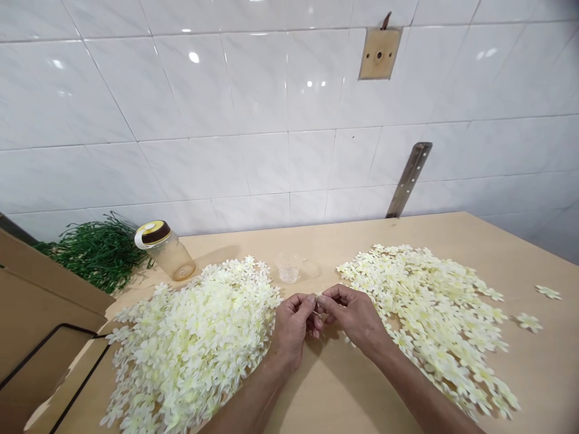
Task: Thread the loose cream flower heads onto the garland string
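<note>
My left hand [294, 322] and my right hand [350, 313] meet over the middle of the table, fingertips pinched together. Whatever they pinch is tiny and mostly covered by the fingers; a thin pale bit shows below them. Beside my left hand lies a tall heap of pale yellow-white artificial flowers [203, 337]. To the right of my right hand spreads a flatter pile of similar loose flower heads [429, 301]. A small clear plastic cup [289, 269] stands just beyond my hands.
At the back left are a bottle [167, 253] with a brown and yellow lid and a bunch of green artificial stems [97, 250]. A cardboard box [45, 319] stands at the left edge. Two single flowers, one here [529, 322], lie far right. A tiled wall [253, 163] rises behind.
</note>
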Demonstrator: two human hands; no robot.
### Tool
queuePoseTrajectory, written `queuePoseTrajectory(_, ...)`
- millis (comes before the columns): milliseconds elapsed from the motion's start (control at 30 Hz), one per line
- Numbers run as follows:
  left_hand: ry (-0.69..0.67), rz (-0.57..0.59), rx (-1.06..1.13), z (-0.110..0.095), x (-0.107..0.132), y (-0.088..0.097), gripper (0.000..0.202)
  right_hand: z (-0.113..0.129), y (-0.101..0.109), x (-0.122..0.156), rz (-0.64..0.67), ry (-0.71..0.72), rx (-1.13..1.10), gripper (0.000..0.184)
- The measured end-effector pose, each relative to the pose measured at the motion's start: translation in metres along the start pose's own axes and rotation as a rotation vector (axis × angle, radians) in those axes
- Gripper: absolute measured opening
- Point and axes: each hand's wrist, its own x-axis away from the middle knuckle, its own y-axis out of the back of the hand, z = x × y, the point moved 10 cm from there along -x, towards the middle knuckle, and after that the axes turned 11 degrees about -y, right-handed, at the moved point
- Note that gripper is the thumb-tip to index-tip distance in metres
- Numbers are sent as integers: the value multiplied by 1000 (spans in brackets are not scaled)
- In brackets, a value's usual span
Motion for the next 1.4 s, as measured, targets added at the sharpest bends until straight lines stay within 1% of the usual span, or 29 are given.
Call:
queuePoseTrajectory(133,12,-7,12,0,1,0,35,8,-1,4,-2,55,67,27)
queuePoseTrajectory(200,13,0,19,-1,1,-1,35,11,0,6,-30,115,117,27)
queuePoseTrajectory(300,18,19,17,-1,2,-2,34,21,2,11,-130,284,252,26)
queuePoseTrajectory(400,25,32,13,0,2,-3,34,30,1,19,-192,432,370,25)
queuePoseTrajectory(467,27,36,14,1,2,-3,35,33,-1,21,-200,460,417,25)
queuePoseTrajectory(567,24,42,17,0,1,-4,37,36,-1,23,-195,455,449,20)
queuePoseTrajectory(667,24,54,30,0,1,-5,39,39,-3,25,-148,469,422,15)
queuePoseTrajectory(733,25,61,24,0,1,-6,40,38,-2,23,-124,453,383,12)
queuePoseTrajectory(767,22,61,11,0,1,-6,41,35,0,20,-118,420,360,12)
queuePoseTrajectory(833,9,49,-24,0,1,-4,42,27,4,13,-105,319,304,22)
queuePoseTrajectory(900,-9,27,-57,0,0,-2,41,17,2,7,-33,209,243,29)
queuePoseTrajectory(967,-28,4,-83,0,0,0,41,10,-5,5,74,128,201,28)
queuePoseTrajectory(1033,-47,-17,-108,-2,-1,2,41,5,-11,4,137,68,173,30)
queuePoseTrajectory(1100,-69,-29,-145,-3,0,3,41,4,-9,3,118,36,131,29)
queuePoseTrajectory(1200,-114,-16,-216,-6,1,2,41,5,-5,3,61,45,60,28)
queuePoseTrajectory(1300,-148,0,-258,-7,3,1,40,5,-8,3,68,66,39,30)
queuePoseTrajectory(1400,-164,-17,-274,-8,3,2,39,2,-9,3,79,37,56,32)
